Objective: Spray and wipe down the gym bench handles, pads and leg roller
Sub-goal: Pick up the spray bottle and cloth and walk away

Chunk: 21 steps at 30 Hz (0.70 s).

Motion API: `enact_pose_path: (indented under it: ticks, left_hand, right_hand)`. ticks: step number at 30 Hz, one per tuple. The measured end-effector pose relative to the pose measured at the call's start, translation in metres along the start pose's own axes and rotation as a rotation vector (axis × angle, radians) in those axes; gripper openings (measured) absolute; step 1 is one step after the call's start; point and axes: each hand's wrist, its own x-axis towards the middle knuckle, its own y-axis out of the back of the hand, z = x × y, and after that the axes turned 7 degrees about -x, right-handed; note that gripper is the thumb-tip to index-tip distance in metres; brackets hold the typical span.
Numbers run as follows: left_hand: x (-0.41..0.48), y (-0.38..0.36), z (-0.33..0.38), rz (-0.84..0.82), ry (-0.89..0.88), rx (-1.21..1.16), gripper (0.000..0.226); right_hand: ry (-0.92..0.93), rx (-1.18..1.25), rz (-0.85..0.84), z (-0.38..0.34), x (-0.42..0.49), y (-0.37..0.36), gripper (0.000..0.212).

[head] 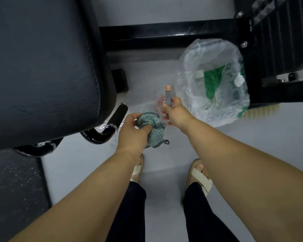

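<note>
The black bench pad [42,67] fills the upper left. Below its edge a curved black metal handle with a foam grip [120,113] sticks out to the right. My left hand [132,132] grips a bunched teal cloth [151,126] just right of that grip, not touching it. My right hand [175,112] holds a spray bottle [168,96] with a grey head and orange nozzle tip pointing away from me; its pinkish body shows below my fingers.
A bin lined with a clear and green plastic bag [212,81] stands on the grey floor right of my right hand. Black machine frame bars [164,35] run across the top and right. My sandalled feet [199,173] are below.
</note>
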Motion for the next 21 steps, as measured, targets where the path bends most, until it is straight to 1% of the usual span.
enact_pose_path:
  ticks: [1, 2, 3, 4, 5, 6, 7, 8, 9, 10, 11, 12, 14, 15, 17, 18, 21]
  left_hand:
    - [0.001, -0.003, 0.001, 0.0, -0.005, -0.003, 0.029]
    - [0.001, -0.005, 0.002, -0.001, -0.011, -0.017, 0.028]
    - [0.001, -0.007, 0.004, 0.0, -0.023, -0.036, 0.028]
    - [-0.001, -0.012, 0.006, 0.0, -0.037, -0.053, 0.028]
    - [-0.004, -0.018, 0.009, -0.001, -0.056, -0.067, 0.028]
    - [-0.007, -0.024, 0.012, -0.002, -0.076, -0.075, 0.028]
    - [-0.012, -0.034, 0.016, -0.021, -0.088, -0.09, 0.029]
    - [-0.015, -0.044, 0.019, -0.055, -0.087, -0.108, 0.029]
    - [-0.017, -0.056, 0.022, -0.106, -0.069, -0.14, 0.031]
    - [-0.018, -0.071, 0.024, -0.175, -0.031, -0.173, 0.032]
    - [-0.019, -0.087, 0.027, -0.235, 0.006, -0.193, 0.032]
    - [-0.018, -0.098, 0.03, -0.28, 0.036, -0.188, 0.03]
    - [-0.013, -0.123, 0.037, -0.325, 0.064, -0.109, 0.031]
    - [-0.009, -0.133, 0.039, -0.328, 0.058, -0.05, 0.034]
    - [0.005, -0.147, 0.04, -0.333, 0.051, 0.075, 0.043]
    - [0.012, -0.153, 0.039, -0.33, 0.069, 0.138, 0.047]
    - [0.033, -0.16, 0.035, -0.276, 0.132, 0.24, 0.053]
  right_hand:
    - [0.012, -0.054, -0.01, 0.0, 0.0, 0.003, 0.016]
    - [0.023, -0.142, -0.005, -0.002, -0.002, 0.008, 0.027]
    - [0.042, -0.229, 0.034, -0.003, -0.007, 0.013, 0.038]
    - [0.061, -0.269, 0.096, -0.003, -0.017, 0.02, 0.043]
    - [0.102, -0.243, 0.151, -0.003, -0.029, 0.029, 0.045]
    - [0.161, -0.168, 0.159, -0.003, -0.043, 0.038, 0.046]
    - [0.211, -0.074, 0.111, -0.001, -0.058, 0.049, 0.046]
    - [0.219, 0.006, 0.013, -0.001, -0.074, 0.058, 0.049]
    - [0.218, 0.074, -0.08, 0.002, -0.084, 0.066, 0.052]
    - [0.219, 0.144, -0.129, 0.006, -0.092, 0.077, 0.053]
    - [0.213, 0.189, -0.113, 0.015, -0.092, 0.088, 0.049]
    - [0.212, 0.21, -0.046, 0.018, -0.091, 0.095, 0.042]
    - [0.2, 0.161, 0.198, 0.029, -0.077, 0.116, 0.034]
    - [0.172, 0.105, 0.306, 0.034, -0.064, 0.127, 0.034]
    - [0.109, -0.011, 0.418, 0.038, -0.04, 0.143, 0.039]
    - [0.089, -0.052, 0.419, 0.04, -0.028, 0.15, 0.044]
    - [0.042, -0.079, 0.291, 0.04, -0.006, 0.154, 0.054]
